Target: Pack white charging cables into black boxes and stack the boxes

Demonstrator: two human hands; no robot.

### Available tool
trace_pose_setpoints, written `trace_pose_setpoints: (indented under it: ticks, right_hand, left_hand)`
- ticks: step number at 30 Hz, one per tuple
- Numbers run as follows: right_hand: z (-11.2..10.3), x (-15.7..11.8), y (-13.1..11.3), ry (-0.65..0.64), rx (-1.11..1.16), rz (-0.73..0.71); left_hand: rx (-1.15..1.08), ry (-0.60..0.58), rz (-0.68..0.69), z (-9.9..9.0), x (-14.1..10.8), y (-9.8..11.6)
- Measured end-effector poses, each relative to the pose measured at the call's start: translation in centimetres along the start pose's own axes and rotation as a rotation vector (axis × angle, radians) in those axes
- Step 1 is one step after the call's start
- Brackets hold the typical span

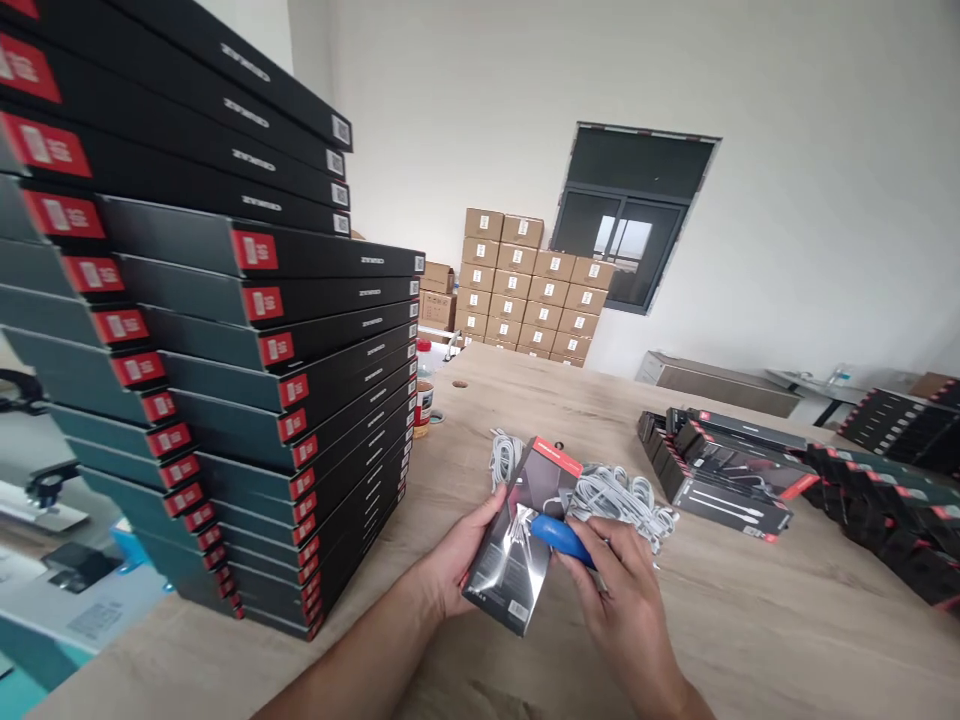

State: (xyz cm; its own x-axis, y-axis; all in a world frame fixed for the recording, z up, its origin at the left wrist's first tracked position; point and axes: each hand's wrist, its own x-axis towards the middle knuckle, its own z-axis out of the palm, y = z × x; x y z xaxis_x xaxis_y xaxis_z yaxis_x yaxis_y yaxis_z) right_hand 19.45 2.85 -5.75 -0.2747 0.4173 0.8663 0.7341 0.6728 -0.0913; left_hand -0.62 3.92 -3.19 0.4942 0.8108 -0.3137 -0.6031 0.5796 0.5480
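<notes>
A flat black box (499, 572) with a red top band and a hang tab is tilted over the table. My left hand (457, 555) grips its left edge. In my right hand (619, 580) is a blue tool (562, 538), whose tip is at the face of the box; I cannot make out the tip against the glare. Bundles of grey cable (619, 498) lie on the table just behind the box, and another grey coil (505, 455) is at its upper left.
Tall stacks of black boxes (337, 345) rise at the left. More small black boxes (731, 500) sit on the wooden table (525, 385) at the right. A red can (424, 405) stands beside the stacks. Brown cartons (517, 285) are piled by the far wall.
</notes>
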Motion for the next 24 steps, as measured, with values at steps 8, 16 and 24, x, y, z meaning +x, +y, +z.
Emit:
trace_pose_setpoints:
  ticks: [8,16,24]
  right_hand:
    - [0.9,-0.7,0.4,0.012,0.048,0.039]
    - [1.5,-1.1,-0.2,0.015,0.102,0.097]
    - [1.8,-1.5,0.0,-0.006,0.163,0.254]
  left_hand:
    - [0.024,-0.060,-0.035,-0.6,0.2,0.1]
    - [-0.022,-0.080,-0.051,-2.0,1.5,-0.6]
    - [-0.044,0.072,-0.042,-0.6,1.3,-1.0]
